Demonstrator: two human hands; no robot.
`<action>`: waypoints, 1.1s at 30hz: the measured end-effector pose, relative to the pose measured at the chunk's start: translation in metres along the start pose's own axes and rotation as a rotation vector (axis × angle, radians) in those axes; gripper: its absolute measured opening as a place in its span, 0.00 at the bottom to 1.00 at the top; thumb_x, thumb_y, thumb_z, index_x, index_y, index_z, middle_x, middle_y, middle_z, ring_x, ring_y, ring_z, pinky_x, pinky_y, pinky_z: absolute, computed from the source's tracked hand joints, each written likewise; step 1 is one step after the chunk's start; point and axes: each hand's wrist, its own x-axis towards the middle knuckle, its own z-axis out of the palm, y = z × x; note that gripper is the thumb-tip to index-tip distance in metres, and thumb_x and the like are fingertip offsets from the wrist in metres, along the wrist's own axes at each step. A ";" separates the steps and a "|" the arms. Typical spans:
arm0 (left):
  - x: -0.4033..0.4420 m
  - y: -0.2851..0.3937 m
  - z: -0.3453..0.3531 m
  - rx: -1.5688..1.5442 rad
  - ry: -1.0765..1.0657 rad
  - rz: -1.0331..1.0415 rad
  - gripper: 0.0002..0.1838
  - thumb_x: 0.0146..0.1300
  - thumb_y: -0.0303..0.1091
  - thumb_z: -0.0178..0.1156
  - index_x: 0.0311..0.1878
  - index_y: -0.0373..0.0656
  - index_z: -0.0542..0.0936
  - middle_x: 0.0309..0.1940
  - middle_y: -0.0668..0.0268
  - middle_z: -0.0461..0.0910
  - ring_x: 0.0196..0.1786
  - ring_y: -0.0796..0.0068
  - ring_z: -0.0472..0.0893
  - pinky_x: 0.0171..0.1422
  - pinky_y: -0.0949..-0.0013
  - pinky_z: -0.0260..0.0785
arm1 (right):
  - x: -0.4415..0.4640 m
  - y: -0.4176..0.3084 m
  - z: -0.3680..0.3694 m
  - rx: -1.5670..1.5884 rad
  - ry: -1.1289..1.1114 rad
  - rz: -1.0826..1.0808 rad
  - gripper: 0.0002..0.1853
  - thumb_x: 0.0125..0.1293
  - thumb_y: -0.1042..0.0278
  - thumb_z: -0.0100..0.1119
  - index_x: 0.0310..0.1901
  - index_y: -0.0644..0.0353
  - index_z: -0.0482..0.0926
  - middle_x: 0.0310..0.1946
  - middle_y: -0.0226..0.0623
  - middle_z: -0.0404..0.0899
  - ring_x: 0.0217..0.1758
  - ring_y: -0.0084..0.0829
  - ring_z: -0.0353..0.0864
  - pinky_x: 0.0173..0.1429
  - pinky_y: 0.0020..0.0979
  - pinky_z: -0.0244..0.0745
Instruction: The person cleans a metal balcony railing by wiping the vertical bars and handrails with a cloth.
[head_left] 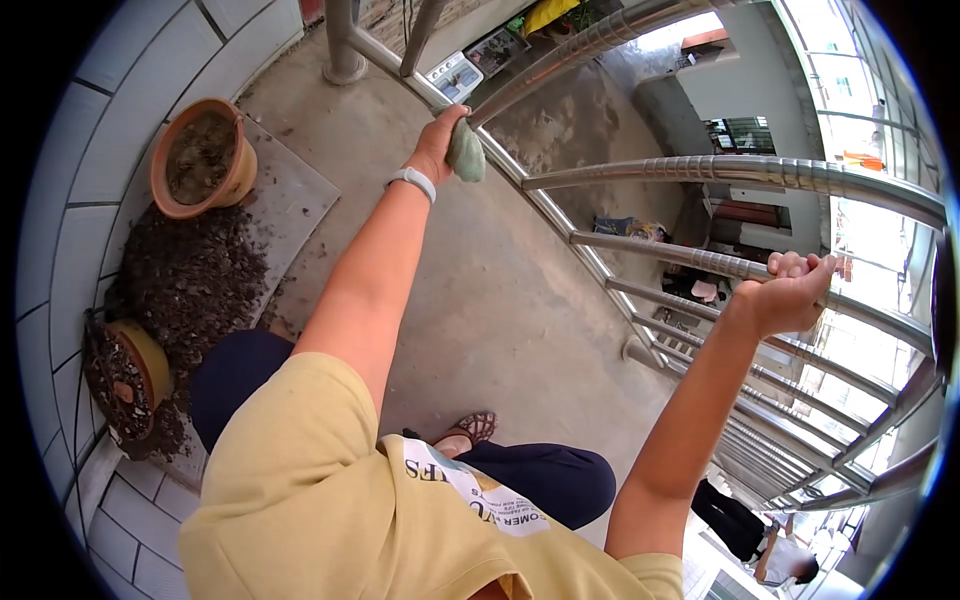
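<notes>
My left hand (pixel 437 147) is closed on a grey-green cloth (pixel 466 153), at the low horizontal rail of a metal railing (pixel 512 167). The cloth bunches beside the foot of one of the bars. A pale band circles my left wrist. My right hand (pixel 790 290) has its fingers wrapped round a ringed metal bar (pixel 700 257) of the same railing, farther up and to the right. My fingers partly hide that bar.
To the left, a terracotta pot (pixel 205 160) with soil stands by the tiled wall. Spilled dark soil (pixel 190 265) and a tipped pot (pixel 140 375) lie below it. Beyond the railing is a lower yard (pixel 560 120). Another person (pixel 785 555) is at the lower right.
</notes>
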 end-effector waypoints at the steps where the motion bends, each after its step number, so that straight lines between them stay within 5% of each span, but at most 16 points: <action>1: -0.001 -0.005 -0.002 0.072 0.103 0.014 0.21 0.51 0.46 0.57 0.41 0.40 0.74 0.33 0.59 0.79 0.33 0.70 0.77 0.35 0.66 0.71 | 0.000 0.000 0.000 -0.005 -0.009 0.004 0.14 0.61 0.63 0.53 0.22 0.58 0.66 0.10 0.23 0.56 0.13 0.16 0.53 0.19 0.22 0.52; 4: -0.007 -0.021 0.005 0.266 0.337 0.079 0.26 0.53 0.52 0.52 0.43 0.37 0.73 0.31 0.58 0.79 0.33 0.63 0.78 0.38 0.61 0.69 | 0.001 0.001 -0.004 0.000 -0.024 0.018 0.13 0.61 0.65 0.53 0.22 0.59 0.67 0.10 0.23 0.57 0.13 0.16 0.53 0.19 0.22 0.53; 6: -0.012 -0.025 0.008 0.935 0.637 0.321 0.28 0.53 0.54 0.50 0.43 0.33 0.72 0.32 0.55 0.77 0.33 0.53 0.76 0.42 0.57 0.68 | 0.001 -0.001 -0.004 0.030 -0.050 0.015 0.12 0.61 0.66 0.53 0.22 0.60 0.67 0.10 0.23 0.57 0.13 0.16 0.54 0.19 0.22 0.54; 8: -0.021 -0.017 0.016 0.914 0.663 0.375 0.27 0.53 0.51 0.50 0.42 0.32 0.71 0.34 0.50 0.74 0.35 0.45 0.72 0.47 0.55 0.65 | 0.001 0.000 -0.005 0.040 -0.053 0.026 0.12 0.61 0.66 0.53 0.22 0.61 0.67 0.10 0.23 0.57 0.13 0.16 0.54 0.19 0.22 0.54; 10: -0.030 -0.004 0.024 0.892 0.885 0.827 0.25 0.52 0.47 0.51 0.42 0.31 0.70 0.38 0.48 0.70 0.42 0.45 0.69 0.51 0.56 0.62 | 0.003 -0.001 -0.006 0.064 -0.073 0.053 0.12 0.61 0.66 0.53 0.22 0.61 0.67 0.10 0.24 0.58 0.13 0.16 0.55 0.19 0.21 0.54; 17: -0.028 0.045 0.067 0.998 0.594 1.197 0.23 0.47 0.33 0.54 0.47 0.32 0.64 0.45 0.46 0.61 0.47 0.45 0.64 0.55 0.56 0.59 | 0.005 0.000 -0.007 0.114 -0.078 0.068 0.11 0.59 0.68 0.54 0.23 0.62 0.68 0.10 0.25 0.59 0.12 0.15 0.57 0.17 0.22 0.57; 19: -0.017 0.042 0.047 1.261 0.625 1.244 0.17 0.48 0.32 0.55 0.43 0.37 0.72 0.42 0.51 0.70 0.44 0.50 0.71 0.53 0.57 0.62 | 0.005 0.000 -0.008 0.095 -0.087 0.058 0.12 0.58 0.67 0.54 0.22 0.62 0.68 0.09 0.24 0.59 0.11 0.15 0.56 0.18 0.22 0.56; 26: 0.011 0.050 0.035 1.924 0.428 1.008 0.14 0.50 0.38 0.52 0.40 0.47 0.80 0.38 0.59 0.79 0.41 0.56 0.75 0.47 0.57 0.68 | 0.006 0.004 -0.007 0.049 -0.079 0.000 0.12 0.58 0.66 0.54 0.21 0.61 0.68 0.08 0.24 0.58 0.11 0.16 0.55 0.18 0.23 0.54; 31: -0.001 0.064 0.054 1.939 0.401 0.474 0.19 0.50 0.48 0.49 0.41 0.49 0.79 0.41 0.58 0.78 0.44 0.53 0.76 0.46 0.54 0.69 | 0.010 0.006 -0.009 0.087 -0.100 0.024 0.11 0.57 0.67 0.54 0.21 0.61 0.68 0.08 0.24 0.58 0.10 0.16 0.56 0.16 0.22 0.54; 33: 0.007 0.066 0.048 1.936 0.290 0.574 0.17 0.49 0.47 0.49 0.34 0.44 0.78 0.35 0.54 0.78 0.40 0.49 0.75 0.42 0.53 0.67 | 0.013 0.009 -0.010 0.159 -0.116 0.035 0.10 0.57 0.69 0.53 0.22 0.63 0.67 0.09 0.26 0.60 0.10 0.15 0.57 0.13 0.20 0.53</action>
